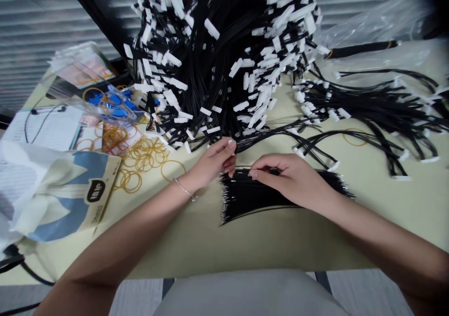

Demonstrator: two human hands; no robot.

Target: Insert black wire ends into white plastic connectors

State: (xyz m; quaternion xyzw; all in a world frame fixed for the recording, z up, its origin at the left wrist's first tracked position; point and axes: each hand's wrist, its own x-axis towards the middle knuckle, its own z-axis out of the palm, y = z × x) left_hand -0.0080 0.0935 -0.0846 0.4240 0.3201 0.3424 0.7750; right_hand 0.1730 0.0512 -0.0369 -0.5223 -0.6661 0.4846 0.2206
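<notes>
Slatted window blinds (42,35) are running behind a pale green table (196,248), and a tall heap of black wires with white connectors (224,58) is rising just beyond the fingertips of both hands. The left hand (213,161) is pinching a thin sheaf of wires (252,143) between thumb and fingers at the heap's near edge. The right hand (291,180) is curving over a flat fan of thin black wires (245,196), its fingers (264,166) lying on the strands and slightly parted, though whether they are gripping anything I cannot tell. A second spread of connector-tipped wires (372,105) is lying to the right of those fingers, while rubber bands (140,159) are scattered left of the left hand's fingers, beside a white-and-blue printed bag (66,194).
</notes>
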